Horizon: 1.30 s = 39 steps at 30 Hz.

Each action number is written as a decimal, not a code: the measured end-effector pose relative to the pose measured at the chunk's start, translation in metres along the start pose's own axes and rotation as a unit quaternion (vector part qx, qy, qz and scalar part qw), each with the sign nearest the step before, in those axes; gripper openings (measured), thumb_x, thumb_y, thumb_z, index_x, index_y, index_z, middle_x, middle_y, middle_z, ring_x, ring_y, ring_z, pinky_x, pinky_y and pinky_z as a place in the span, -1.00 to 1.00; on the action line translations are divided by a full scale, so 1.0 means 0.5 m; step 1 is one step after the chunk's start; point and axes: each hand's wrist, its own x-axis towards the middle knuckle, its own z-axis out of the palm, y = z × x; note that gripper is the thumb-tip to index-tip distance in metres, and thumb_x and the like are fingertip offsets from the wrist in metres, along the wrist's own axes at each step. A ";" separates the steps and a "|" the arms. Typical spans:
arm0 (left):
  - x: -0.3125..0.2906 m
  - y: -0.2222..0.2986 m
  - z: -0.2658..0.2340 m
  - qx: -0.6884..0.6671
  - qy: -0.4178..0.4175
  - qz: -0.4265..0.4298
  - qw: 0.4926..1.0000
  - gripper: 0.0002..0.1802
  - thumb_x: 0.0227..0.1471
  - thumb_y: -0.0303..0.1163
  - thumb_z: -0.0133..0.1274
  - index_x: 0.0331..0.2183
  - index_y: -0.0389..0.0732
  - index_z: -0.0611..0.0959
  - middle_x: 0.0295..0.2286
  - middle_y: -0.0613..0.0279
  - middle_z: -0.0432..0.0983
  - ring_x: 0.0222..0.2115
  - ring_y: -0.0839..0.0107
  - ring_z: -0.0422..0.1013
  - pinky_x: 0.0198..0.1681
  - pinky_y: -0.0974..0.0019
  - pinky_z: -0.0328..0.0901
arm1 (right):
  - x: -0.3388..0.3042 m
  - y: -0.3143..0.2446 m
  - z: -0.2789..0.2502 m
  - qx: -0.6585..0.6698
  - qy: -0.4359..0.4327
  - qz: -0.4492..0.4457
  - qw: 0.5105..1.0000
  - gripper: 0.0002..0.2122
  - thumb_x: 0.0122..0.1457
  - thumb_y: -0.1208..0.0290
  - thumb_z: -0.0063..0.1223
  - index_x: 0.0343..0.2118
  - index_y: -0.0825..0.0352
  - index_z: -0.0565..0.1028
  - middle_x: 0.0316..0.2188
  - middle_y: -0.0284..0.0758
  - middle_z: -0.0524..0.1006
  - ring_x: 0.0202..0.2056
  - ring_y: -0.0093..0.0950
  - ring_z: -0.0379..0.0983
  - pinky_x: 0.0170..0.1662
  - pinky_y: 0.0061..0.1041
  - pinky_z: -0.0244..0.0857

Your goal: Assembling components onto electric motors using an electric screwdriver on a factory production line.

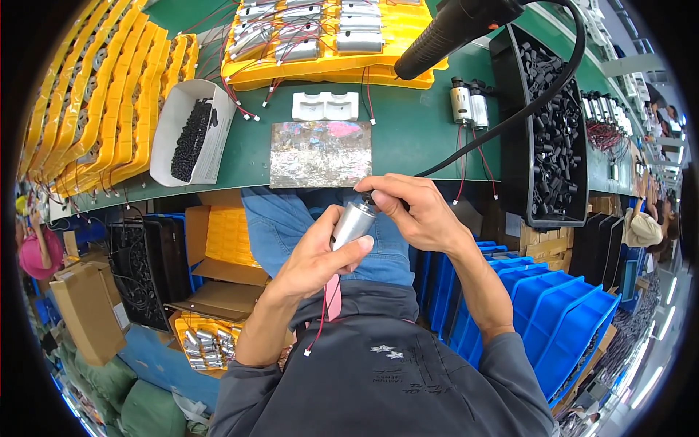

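A silver cylindrical motor (353, 224) is held tilted over my lap, just off the near edge of the bench. My left hand (314, 253) is wrapped round its body, thumb along the side. Red and black wires with a small white plug (307, 352) hang from its lower end. At the upper end, the thumb and forefinger of my right hand (416, 213) pinch a small black part (368, 197), mostly hidden by the fingers. A scuffed metal plate (320, 156) lies on the bench just beyond my hands, with a white two-hollow holder (325, 107) behind it.
Yellow trays of motors (320, 69) stand at the back, and more are stacked left (109, 95). A white box (207, 149) and a black bin (542, 207) hold black parts. Two motors (462, 102) stand nearby. A black tool (451, 36) hangs overhead, its cable crossing right. Blue crates (561, 313) sit below.
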 end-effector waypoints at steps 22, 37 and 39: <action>0.034 -0.011 -0.012 0.012 0.044 0.015 0.999 -0.58 0.00 -0.33 0.13 -0.21 -0.30 0.29 -0.52 0.28 0.29 -0.56 0.59 0.27 -0.58 0.47 0.14 | 0.026 -0.003 0.006 -0.210 -0.032 -0.018 0.977 -0.79 0.06 0.53 0.03 -0.20 0.29 0.46 -0.52 -0.21 0.48 -0.48 -0.18 0.43 -0.44 -0.29 0.27; 0.208 0.063 -0.022 0.502 0.375 0.287 0.724 -0.70 0.03 -0.37 0.00 -0.34 -0.48 0.44 -0.43 -0.23 0.40 -0.41 -0.14 0.35 -0.26 0.00 0.26 | 0.274 0.037 -0.012 -0.391 0.062 0.045 0.917 -0.87 0.01 0.39 0.08 -0.45 0.30 0.60 -0.50 -0.17 0.54 -0.35 -0.16 0.48 -0.26 -0.22 0.31; 0.226 0.061 -0.030 0.556 0.382 0.285 0.681 -0.72 0.01 -0.38 -0.01 -0.37 -0.47 0.45 -0.46 -0.17 0.40 -0.41 -0.08 0.36 -0.28 0.03 0.26 | 0.286 0.048 -0.007 -0.398 0.063 0.052 0.914 -0.88 0.01 0.39 0.09 -0.48 0.29 0.61 -0.52 -0.18 0.54 -0.36 -0.16 0.48 -0.26 -0.23 0.31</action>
